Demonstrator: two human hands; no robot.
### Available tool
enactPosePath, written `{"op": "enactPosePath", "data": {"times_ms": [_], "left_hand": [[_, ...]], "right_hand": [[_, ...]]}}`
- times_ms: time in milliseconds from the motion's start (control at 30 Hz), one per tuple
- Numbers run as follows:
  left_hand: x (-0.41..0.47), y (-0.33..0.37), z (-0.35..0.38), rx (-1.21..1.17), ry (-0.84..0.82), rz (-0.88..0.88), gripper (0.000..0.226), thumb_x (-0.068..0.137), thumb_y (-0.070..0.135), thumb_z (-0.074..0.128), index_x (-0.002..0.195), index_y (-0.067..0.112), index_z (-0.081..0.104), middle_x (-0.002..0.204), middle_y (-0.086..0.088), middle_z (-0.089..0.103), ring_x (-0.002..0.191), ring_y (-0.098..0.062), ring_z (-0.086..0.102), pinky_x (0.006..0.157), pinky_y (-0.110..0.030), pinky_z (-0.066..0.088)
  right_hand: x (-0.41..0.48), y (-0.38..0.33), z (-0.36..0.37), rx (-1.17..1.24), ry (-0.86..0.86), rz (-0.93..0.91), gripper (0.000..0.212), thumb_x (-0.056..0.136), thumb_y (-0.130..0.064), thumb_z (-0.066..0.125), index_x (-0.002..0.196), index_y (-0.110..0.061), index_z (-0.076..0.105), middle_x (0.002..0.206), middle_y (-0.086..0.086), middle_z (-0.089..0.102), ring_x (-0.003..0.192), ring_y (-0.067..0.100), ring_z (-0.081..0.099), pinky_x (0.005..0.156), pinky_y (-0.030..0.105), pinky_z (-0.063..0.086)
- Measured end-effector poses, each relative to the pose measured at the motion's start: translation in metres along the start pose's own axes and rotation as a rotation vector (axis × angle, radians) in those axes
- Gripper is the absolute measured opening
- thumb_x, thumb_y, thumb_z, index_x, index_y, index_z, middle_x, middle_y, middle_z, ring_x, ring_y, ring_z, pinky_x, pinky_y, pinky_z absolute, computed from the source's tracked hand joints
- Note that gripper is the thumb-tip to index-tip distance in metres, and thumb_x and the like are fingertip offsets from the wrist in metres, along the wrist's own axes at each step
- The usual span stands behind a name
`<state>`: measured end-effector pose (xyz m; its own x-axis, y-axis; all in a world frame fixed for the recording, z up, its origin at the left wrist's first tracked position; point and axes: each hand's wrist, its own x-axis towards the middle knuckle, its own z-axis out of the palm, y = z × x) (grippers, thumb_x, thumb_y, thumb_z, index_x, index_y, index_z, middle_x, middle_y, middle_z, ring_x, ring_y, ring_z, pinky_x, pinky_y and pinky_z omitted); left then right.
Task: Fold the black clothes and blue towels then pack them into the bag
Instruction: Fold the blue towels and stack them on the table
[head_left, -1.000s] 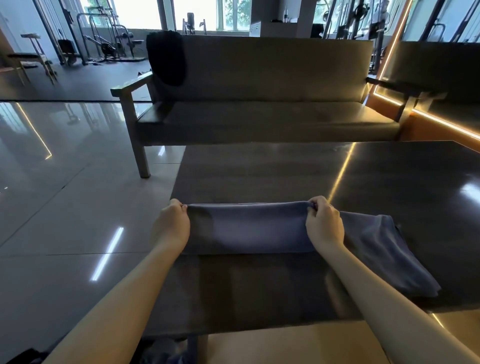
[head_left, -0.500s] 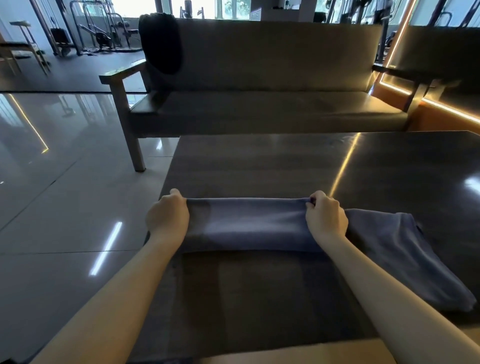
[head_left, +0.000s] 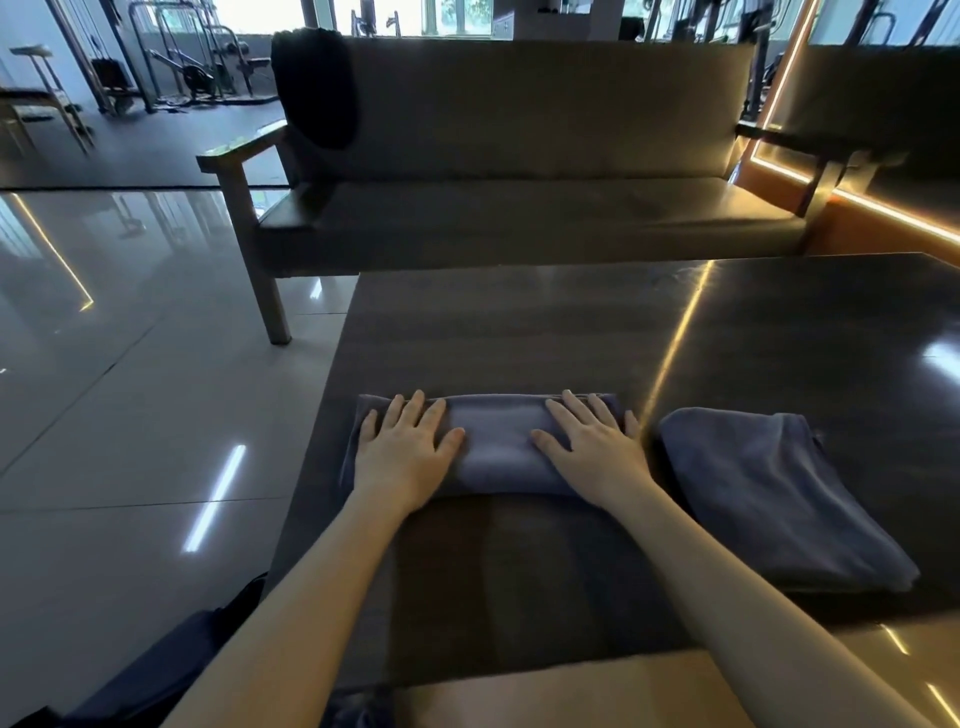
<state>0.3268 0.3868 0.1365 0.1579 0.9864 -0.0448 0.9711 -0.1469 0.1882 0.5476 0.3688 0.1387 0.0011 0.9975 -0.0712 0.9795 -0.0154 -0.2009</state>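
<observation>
A long sofa (head_left: 519, 218) stands beyond the dark table (head_left: 519, 332). Toward the table's right edge lies a second blue towel (head_left: 769, 493). Just beside it, near the left edge, lies a folded blue towel (head_left: 493, 449), its ends hidden under the hands. A black garment (head_left: 317, 88) hangs over the sofa back, details lost in shadow. A dark blue shape (head_left: 156, 670) below the near-left corner is cut off. The left hand (head_left: 405, 454) and right hand (head_left: 592, 452) press flat, fingers straight.

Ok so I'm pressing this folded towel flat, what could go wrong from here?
The towel under your left hand and right hand sits by the table's left edge; a push might drop it. The second towel looks loosely folded and may open when lifted. The draped black garment could be forgotten.
</observation>
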Motion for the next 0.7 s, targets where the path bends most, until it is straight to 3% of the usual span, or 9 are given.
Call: {"op": "enactPosePath", "data": {"times_ms": [133, 267, 367, 500, 700], "left_hand": [[-0.013, -0.011, -0.004, 0.014, -0.005, -0.204, 0.063, 0.096, 0.060, 0.018, 0.151, 0.030, 0.012, 0.160, -0.006, 0.007, 0.146, -0.027, 0.007, 0.116, -0.050, 0.009], [-0.032, -0.015, -0.020, 0.036, 0.082, -0.379, 0.066, 0.093, 0.057, 0.036, 0.140, 0.010, 0.034, 0.140, -0.019, 0.040, 0.129, -0.035, 0.037, 0.102, -0.047, 0.035], [-0.029, -0.020, -0.030, -0.125, 0.044, -0.457, 0.062, 0.090, 0.045, 0.055, 0.131, 0.000, 0.041, 0.130, -0.022, 0.048, 0.117, -0.037, 0.050, 0.092, -0.043, 0.043], [-0.020, -0.021, -0.047, -0.361, -0.135, -0.574, 0.048, 0.084, 0.033, 0.068, 0.114, -0.002, 0.057, 0.108, -0.018, 0.061, 0.103, -0.033, 0.059, 0.085, -0.036, 0.048], [-0.018, -0.017, -0.063, -0.383, -0.191, -0.609, 0.055, 0.084, 0.032, 0.069, 0.122, -0.002, 0.049, 0.121, -0.019, 0.055, 0.111, -0.032, 0.055, 0.093, -0.036, 0.044]], "right_hand": [[-0.008, 0.003, 0.000, 0.022, -0.025, 0.065, 0.064, 0.095, -0.062, 0.021, 0.151, -0.033, 0.011, 0.161, -0.007, 0.001, 0.148, 0.020, -0.004, 0.116, 0.056, 0.006], [-0.018, 0.003, 0.000, 0.039, -0.027, 0.049, 0.062, 0.098, -0.057, 0.021, 0.152, -0.030, 0.010, 0.161, -0.002, -0.001, 0.148, 0.023, -0.005, 0.118, 0.051, 0.008], [-0.024, 0.003, -0.002, 0.032, -0.031, 0.024, 0.059, 0.099, -0.053, 0.022, 0.152, -0.029, 0.011, 0.161, 0.001, 0.000, 0.148, 0.023, -0.003, 0.118, 0.046, 0.008], [-0.028, 0.003, -0.006, 0.063, -0.034, 0.017, 0.059, 0.100, -0.052, 0.026, 0.152, -0.028, 0.014, 0.161, 0.001, 0.003, 0.148, 0.023, 0.000, 0.117, 0.044, 0.010], [-0.036, 0.001, -0.013, 0.095, -0.056, 0.000, 0.057, 0.100, -0.048, 0.030, 0.152, -0.027, 0.018, 0.161, 0.000, 0.006, 0.148, 0.021, 0.003, 0.117, 0.042, 0.012]]}}
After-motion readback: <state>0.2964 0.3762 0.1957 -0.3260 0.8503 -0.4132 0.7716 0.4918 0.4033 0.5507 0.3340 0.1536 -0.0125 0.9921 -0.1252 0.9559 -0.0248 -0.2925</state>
